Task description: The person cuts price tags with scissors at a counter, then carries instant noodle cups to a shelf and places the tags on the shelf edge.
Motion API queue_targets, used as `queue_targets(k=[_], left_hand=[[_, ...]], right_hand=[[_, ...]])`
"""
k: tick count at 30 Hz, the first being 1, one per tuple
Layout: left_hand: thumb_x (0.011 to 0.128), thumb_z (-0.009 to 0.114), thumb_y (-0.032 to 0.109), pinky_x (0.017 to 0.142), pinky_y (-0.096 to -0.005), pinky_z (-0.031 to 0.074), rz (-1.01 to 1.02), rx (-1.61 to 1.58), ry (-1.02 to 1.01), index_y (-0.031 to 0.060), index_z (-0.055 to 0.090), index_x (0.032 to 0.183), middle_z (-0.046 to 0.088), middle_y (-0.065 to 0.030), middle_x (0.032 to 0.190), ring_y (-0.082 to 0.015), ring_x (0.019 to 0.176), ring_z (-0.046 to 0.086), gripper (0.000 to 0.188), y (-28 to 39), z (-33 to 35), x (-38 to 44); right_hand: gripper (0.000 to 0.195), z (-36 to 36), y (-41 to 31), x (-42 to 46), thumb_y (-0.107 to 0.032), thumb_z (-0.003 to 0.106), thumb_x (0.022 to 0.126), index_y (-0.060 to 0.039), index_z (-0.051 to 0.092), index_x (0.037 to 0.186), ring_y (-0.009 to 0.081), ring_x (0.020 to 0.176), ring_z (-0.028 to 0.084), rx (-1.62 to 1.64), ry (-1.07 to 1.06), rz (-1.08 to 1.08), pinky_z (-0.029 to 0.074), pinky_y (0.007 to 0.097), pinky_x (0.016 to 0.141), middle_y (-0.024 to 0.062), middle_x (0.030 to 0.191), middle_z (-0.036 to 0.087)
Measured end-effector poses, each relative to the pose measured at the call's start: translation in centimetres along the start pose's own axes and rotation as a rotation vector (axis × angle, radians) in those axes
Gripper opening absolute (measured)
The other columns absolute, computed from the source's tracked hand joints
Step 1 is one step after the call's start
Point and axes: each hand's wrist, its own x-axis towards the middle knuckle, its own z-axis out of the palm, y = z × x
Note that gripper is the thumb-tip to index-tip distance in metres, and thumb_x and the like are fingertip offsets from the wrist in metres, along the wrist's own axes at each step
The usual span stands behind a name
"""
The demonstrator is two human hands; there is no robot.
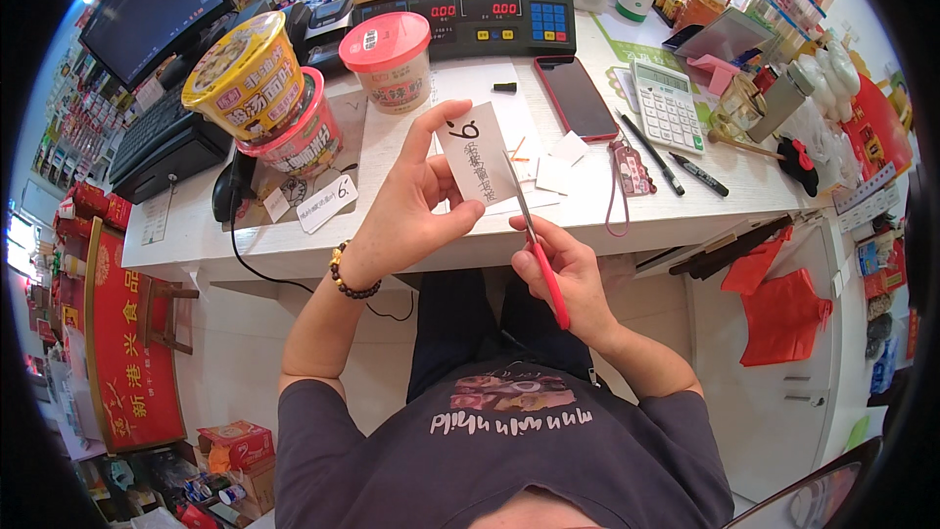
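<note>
My left hand [422,198] holds a small white paper card [479,154] with handwriting on it, upright between thumb and index finger. In my right hand [569,272] is a pair of scissors with red handles [547,275]; its blades lie at the card's right edge. Small blank paper pieces [554,175] lie on the white desk behind the scissors. To the left, a handwritten card [327,204] lies before two stacked instant noodle tubs, a yellow one [246,81] on a pink one [297,136]. Another tub with a pink lid [387,51] stands behind my left hand.
A digital scale [470,22] stands at the back. Rightward lie a phone [576,97], a calculator [667,106], a black marker [699,175], a black pen [652,154] and a keychain [631,167]. A monitor [158,4], keyboard [158,121] and mouse [231,187] are at left.
</note>
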Motion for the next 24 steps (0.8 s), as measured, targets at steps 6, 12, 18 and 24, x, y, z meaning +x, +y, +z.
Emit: queue_targets(k=[6, 12, 18, 24], left_hand=[[0.074, 0.057, -0.010, 0.087, -0.0299, 0.045, 0.004, -0.001, 0.006, 0.0117, 0.014, 0.139, 0.055, -0.0180, 0.113, -0.0192, 0.103, 0.057, 0.081, -0.14, -0.05, -0.05], [0.075, 0.058, -0.007, 0.068, -0.0223, 0.044, 0.053, 0.002, 0.039, 0.0133, 0.018, 0.138, 0.059, -0.0114, 0.102, -0.0118, 0.088, 0.059, 0.077, -0.33, 0.24, -0.08], [0.075, 0.058, -0.007, 0.068, -0.0225, 0.044, 0.042, 0.001, 0.035, 0.0133, 0.018, 0.138, 0.059, -0.0110, 0.101, -0.0116, 0.088, 0.058, 0.077, -0.19, 0.16, -0.20], [0.075, 0.058, -0.006, 0.068, -0.0225, 0.044, 0.042, -0.003, 0.033, 0.0127, 0.018, 0.138, 0.059, -0.0109, 0.100, -0.0112, 0.086, 0.058, 0.077, -0.23, 0.17, -0.22]], right_hand=[[0.042, 0.06, 0.01, -0.02, -0.016, 0.063, 0.087, 0.0036, 0.050, 0.122, -0.0004, 0.067, 0.038, -0.017, 0.007, 0.003, 0.032, 0.0138, 0.059, -0.0081, 0.076, 0.043], [0.041, 0.09, -0.18, -0.07, -0.016, 0.064, 0.087, 0.0036, 0.051, 0.121, -0.0006, 0.066, 0.038, -0.056, 0.013, 0.010, 0.032, 0.0138, 0.058, -0.0084, 0.074, 0.042], [0.040, 0.08, -0.14, -0.05, -0.015, 0.064, 0.087, 0.0035, 0.052, 0.120, -0.0009, 0.065, 0.038, -0.069, 0.012, 0.012, 0.031, 0.0137, 0.057, -0.0085, 0.074, 0.043], [0.039, 0.12, -0.24, -0.09, -0.015, 0.064, 0.086, 0.0038, 0.052, 0.118, -0.0011, 0.064, 0.037, -0.098, 0.022, 0.014, 0.031, 0.0136, 0.056, -0.0089, 0.073, 0.043]])
